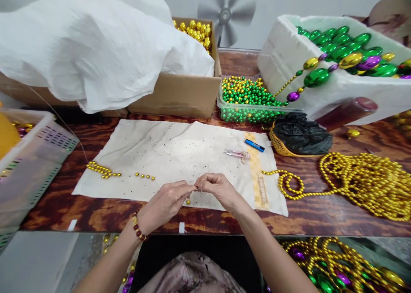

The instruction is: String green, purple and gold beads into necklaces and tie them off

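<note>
Both hands meet over the front edge of a white cloth (180,147). My left hand (168,201) pinches a thin thread, its fingertips touching those of my right hand (218,188), which is also closed on the thread. A gold bead (188,202) hangs just below the fingers. To the left, loose-spaced gold beads (143,175) and a short gold bead string (101,170) lie on the cloth. Small scissors (236,154) and a blue marker (254,145) rest on its right part, beyond my right hand.
Gold bead strands (369,183) lie at the right. A black bag in a yellow basket (278,141), a clear bead tub (250,113), a foam box (289,57), a cardboard box (183,94) and a white crate (48,156) surround the cloth. A fan (224,15) stands behind.
</note>
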Motion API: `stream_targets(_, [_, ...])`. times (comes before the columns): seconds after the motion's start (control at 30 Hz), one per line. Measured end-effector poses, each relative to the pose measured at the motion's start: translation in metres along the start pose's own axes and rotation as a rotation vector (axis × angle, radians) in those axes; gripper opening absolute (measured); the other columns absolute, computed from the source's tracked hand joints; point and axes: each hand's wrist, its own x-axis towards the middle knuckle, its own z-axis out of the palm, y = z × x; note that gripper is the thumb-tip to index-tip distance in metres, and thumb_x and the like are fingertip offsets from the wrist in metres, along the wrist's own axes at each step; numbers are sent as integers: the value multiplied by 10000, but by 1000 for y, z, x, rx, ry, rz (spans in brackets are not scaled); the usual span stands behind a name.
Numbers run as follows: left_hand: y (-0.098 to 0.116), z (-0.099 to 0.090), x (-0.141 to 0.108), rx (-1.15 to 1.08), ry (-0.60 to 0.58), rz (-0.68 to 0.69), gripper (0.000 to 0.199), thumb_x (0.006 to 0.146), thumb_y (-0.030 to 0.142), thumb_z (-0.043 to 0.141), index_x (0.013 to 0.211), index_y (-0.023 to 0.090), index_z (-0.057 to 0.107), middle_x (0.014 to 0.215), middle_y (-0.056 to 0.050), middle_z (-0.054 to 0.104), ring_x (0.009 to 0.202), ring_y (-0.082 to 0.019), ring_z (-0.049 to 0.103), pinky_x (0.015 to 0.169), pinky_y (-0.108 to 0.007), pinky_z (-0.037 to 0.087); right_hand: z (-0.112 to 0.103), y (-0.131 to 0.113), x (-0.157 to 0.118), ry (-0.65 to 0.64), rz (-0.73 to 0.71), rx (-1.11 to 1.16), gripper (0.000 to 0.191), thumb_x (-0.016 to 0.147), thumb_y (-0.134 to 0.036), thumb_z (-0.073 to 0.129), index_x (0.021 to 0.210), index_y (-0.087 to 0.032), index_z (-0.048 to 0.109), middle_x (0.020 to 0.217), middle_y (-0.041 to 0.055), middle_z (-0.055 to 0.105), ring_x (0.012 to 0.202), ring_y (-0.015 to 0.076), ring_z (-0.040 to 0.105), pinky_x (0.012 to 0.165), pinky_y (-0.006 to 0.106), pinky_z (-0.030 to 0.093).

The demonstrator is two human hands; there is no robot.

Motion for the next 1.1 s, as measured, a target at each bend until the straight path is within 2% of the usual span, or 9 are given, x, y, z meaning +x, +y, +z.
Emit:
stream_targets(0.2, [-1, 3, 0, 1, -26, -4, 321, 1008, 203, 398, 1176, 222, 671, 879, -48, 662, 749, -141, 593, 697, -265, 450, -3, 12, 9, 120, -89, -138, 247, 778, -410, 679, 700, -176, 667, 716, 19, 676, 713, 161, 600, 743, 301, 448])
stream_targets(0.33, [-5, 3, 0, -27, 3, -52, 301, 987, 196, 421, 1119, 196, 691, 830, -48, 668, 729, -144, 604, 689, -268, 458, -15, 12, 9, 388, -284, -360, 278, 865, -424, 582, 725, -187, 622, 739, 33, 641, 728, 177, 586, 717, 306, 426])
stream_targets(0.47, [-12, -7, -6, -132, 110, -237, 297, 963, 239, 458, 1150, 180, 680, 807, -31, 672, 595, -109, 583, 632, -254, 466, -50, 6, -4, 735, -384, -631, 265, 898, -399, 498, 730, -203, 558, 727, 30, 598, 704, 190, 585, 704, 322, 412])
stream_targets(0.53, [-13, -17, -11, -238, 179, -320, 331, 961, 288, 476, 1223, 180, 646, 789, -18, 658, 554, -95, 564, 592, -241, 466, -73, 3, -15, 873, -342, -732, 284, 887, -437, 478, 734, -207, 544, 732, 42, 603, 701, 206, 585, 705, 337, 406])
stream_targets(0.63, [-8, -40, -16, -393, 264, -316, 385, 949, 318, 510, 1294, 177, 605, 767, -5, 624, 551, -86, 539, 556, -224, 458, -103, 4, -31, 1009, -205, -883, 299, 856, -470, 458, 720, -213, 529, 697, 61, 608, 718, 236, 570, 705, 354, 377])
stream_targets(0.73, [7, -69, -16, -436, 304, -236, 386, 935, 305, 549, 1295, 181, 613, 751, 3, 609, 545, -74, 519, 523, -207, 427, -114, 10, -42, 950, -45, -992, 280, 841, -446, 459, 684, -219, 505, 690, 65, 611, 703, 233, 556, 668, 338, 350])
stream_targets(0.9, [40, -109, -14, -441, 247, -171, 375, 930, 287, 568, 1288, 198, 633, 728, 5, 606, 541, -66, 515, 479, -186, 392, -99, 20, -48, 707, 131, -1169, 284, 909, -382, 456, 690, -208, 507, 796, 58, 630, 725, 204, 568, 629, 298, 323])
stream_targets(1.0, [51, -120, -18, -505, 206, -167, 367, 929, 291, 578, 1281, 207, 642, 736, 2, 605, 540, -58, 509, 471, -176, 379, -88, 23, -52, 640, 186, -1311, 274, 958, -333, 439, 738, -198, 533, 901, 68, 649, 813, 208, 600, 631, 287, 323])
stream_targets(1.1, [57, -123, -22, -566, 171, -171, 379, 919, 290, 586, 1283, 198, 641, 744, 0, 607, 533, -52, 501, 471, -171, 376, -75, 15, -59, 570, 218, -1409, 224, 960, -287, 470, 792, -195, 586, 954, 68, 668, 847, 223, 630, 628, 292, 336])
